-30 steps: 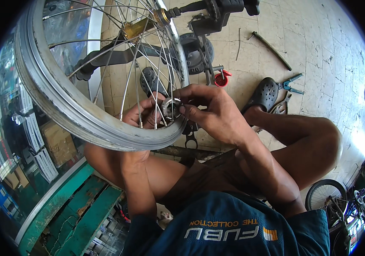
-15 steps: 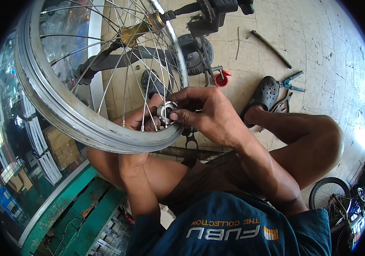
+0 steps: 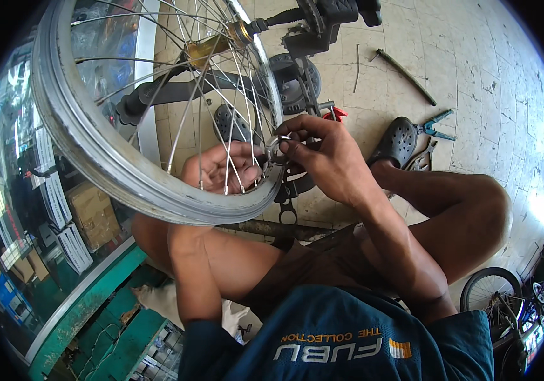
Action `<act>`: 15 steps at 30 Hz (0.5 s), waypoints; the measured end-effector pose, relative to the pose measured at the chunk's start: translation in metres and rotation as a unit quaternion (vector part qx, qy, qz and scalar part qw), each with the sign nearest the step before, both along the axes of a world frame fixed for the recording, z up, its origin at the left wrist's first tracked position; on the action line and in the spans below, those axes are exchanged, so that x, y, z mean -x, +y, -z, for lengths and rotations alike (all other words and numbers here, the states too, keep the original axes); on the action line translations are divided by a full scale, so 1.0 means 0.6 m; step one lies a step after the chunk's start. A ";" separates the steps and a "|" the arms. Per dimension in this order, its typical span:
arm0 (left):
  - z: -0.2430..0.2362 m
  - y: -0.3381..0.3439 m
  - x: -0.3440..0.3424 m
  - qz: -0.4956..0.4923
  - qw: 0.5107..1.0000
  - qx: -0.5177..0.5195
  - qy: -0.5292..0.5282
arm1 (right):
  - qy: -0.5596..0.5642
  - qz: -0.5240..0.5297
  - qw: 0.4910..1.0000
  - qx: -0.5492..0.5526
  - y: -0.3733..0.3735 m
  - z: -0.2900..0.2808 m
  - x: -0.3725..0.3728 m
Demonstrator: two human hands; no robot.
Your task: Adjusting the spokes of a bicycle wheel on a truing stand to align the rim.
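Along the lower right of the wheel [image 3: 215, 208], in the head view, the right hand [image 3: 335, 155] pinches a metal ring tool [image 3: 273, 150] between thumb and forefinger, their tips drawn together on it; the other right fingers are bent, and what lies under them cannot be made out. That tool sits at the wheel's inner edge, its far side blurred and partly covered by fingers. Behind the wheel's spokes, the left hand [image 3: 221, 166] is palm-up with fingers half curled and somewhat apart; whether the tips touch the tool or grip anything cannot be told. The wheel's rim hides the left wrist, and the picture's upper edge cuts off the wheel's top.

Right of the wheel, a dark stand [image 3: 319, 32] runs out of the picture, and a red piece [image 3: 335, 114] is half concealed behind a metal arm. Farther right of the wheel lie blue-handled pliers [image 3: 438, 124], partly behind a dark shoe [image 3: 394, 143]. Below the wheel, the left forearm covers much of a pale shape [image 3: 161, 301], too obscured to name.
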State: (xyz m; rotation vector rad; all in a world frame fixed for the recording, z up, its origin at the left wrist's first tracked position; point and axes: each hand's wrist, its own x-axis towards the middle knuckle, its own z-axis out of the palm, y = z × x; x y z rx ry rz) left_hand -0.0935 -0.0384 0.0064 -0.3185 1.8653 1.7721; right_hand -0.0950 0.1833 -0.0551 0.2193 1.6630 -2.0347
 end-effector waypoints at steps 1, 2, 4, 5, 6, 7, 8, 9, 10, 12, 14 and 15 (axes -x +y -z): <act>0.004 -0.002 0.009 0.028 1.000 -0.001 -0.014 | 0.001 -0.004 1.000 -0.010 0.003 -0.003 0.001; 0.009 -0.004 0.018 0.056 0.998 -0.003 -0.028 | 0.002 -0.008 1.000 -0.021 0.006 -0.006 0.002; 0.021 -0.008 0.029 0.086 0.995 -0.003 -0.042 | 0.003 -0.010 0.999 -0.031 0.011 -0.010 0.003; 0.033 -0.014 0.032 0.107 0.994 -0.018 -0.021 | -0.008 -0.017 1.000 -0.022 0.013 -0.013 0.002; 0.045 -0.018 0.034 0.127 0.991 -0.034 -0.001 | -0.019 -0.023 0.999 -0.014 0.016 -0.016 0.002; 0.054 -0.022 0.036 0.147 0.988 -0.049 0.020 | -0.030 -0.030 0.999 -0.005 0.018 -0.018 0.001; 0.062 -0.026 0.035 0.166 0.983 -0.065 0.040 | -0.041 -0.037 0.998 0.003 0.019 -0.019 0.001; 0.065 -0.024 0.034 0.168 0.983 -0.065 0.039 | -0.042 -0.035 0.998 0.003 0.020 -0.018 0.000; 0.067 -0.021 0.031 0.153 0.986 -0.056 0.039 | -0.044 -0.034 0.998 0.005 0.020 -0.017 -0.001; 0.070 -0.016 0.021 0.123 0.991 -0.038 0.040 | -0.049 -0.034 0.998 0.010 0.020 -0.014 -0.003; 0.071 -0.011 0.018 0.109 0.993 -0.029 0.039 | -0.053 -0.033 0.998 0.012 0.018 -0.011 -0.005; 0.070 -0.009 0.018 0.097 0.994 -0.038 0.043 | -0.046 -0.018 0.999 0.023 0.015 -0.010 -0.006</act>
